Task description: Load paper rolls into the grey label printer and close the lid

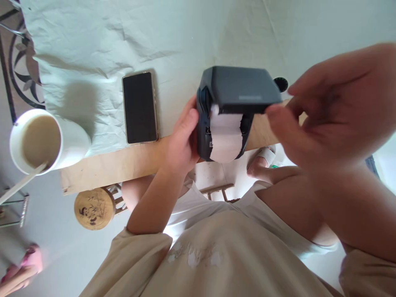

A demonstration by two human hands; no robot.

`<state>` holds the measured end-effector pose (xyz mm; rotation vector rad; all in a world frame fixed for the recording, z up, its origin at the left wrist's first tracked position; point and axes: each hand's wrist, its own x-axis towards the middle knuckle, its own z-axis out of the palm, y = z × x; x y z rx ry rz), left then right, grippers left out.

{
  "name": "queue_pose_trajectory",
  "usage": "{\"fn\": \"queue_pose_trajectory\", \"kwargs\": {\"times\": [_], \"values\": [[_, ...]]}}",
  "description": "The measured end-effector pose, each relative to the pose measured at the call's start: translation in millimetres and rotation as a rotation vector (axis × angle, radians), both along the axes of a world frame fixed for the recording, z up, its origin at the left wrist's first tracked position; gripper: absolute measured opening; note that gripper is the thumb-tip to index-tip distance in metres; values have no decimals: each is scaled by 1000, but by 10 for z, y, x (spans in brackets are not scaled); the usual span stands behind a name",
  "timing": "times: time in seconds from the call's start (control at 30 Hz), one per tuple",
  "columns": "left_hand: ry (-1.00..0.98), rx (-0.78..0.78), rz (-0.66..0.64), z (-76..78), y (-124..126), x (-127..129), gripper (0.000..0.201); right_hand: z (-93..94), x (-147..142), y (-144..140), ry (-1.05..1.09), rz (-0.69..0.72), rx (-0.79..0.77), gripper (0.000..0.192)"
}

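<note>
A dark grey handheld printer [241, 86] is held above the table edge, its lid raised on the far side. Out of its open bay hangs a strip of white paper [226, 138] with ragged edges. My left hand [182, 144] is closed round the printer's left side, thumb along the casing. At the lid's right corner is my right hand [337, 107], slightly blurred, its thumb against the lid's edge and the other fingers curled. What lies under those fingers is partly hidden.
A phone [140, 108] with a dark screen lies on the pale cloth-covered table [192, 37]. A white mug [72, 138] of milky drink with a stirrer stands left. Behind the printer is a small round black thing [281, 84]. A wooden stool [94, 208] and another person's foot [23, 268] are lower left.
</note>
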<state>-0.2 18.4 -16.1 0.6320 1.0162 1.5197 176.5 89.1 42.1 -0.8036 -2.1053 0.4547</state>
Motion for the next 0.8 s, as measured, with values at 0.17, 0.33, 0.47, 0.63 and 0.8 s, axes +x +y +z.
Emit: {"fn": "queue_pose_trajectory", "kwargs": {"times": [0.17, 0.33, 0.47, 0.63, 0.8], "values": [[37, 6, -78, -22, -28, -46, 41, 3, -41, -5, 133, -54, -4, 10], [73, 51, -116, -1, -36, -42, 37, -66, -71, 51, -58, 10, 215, 7], [99, 128, -152, 7, -39, -36, 44, -98, -78, 24, -350, -9, 308, 18], [147, 175, -153, -64, -44, -80, 48, -85, -65, 22, -542, 57, 200, 17], [121, 127, -158, -69, -53, -84, 50, 76, 4, -4, -372, 215, -166, 21]]}}
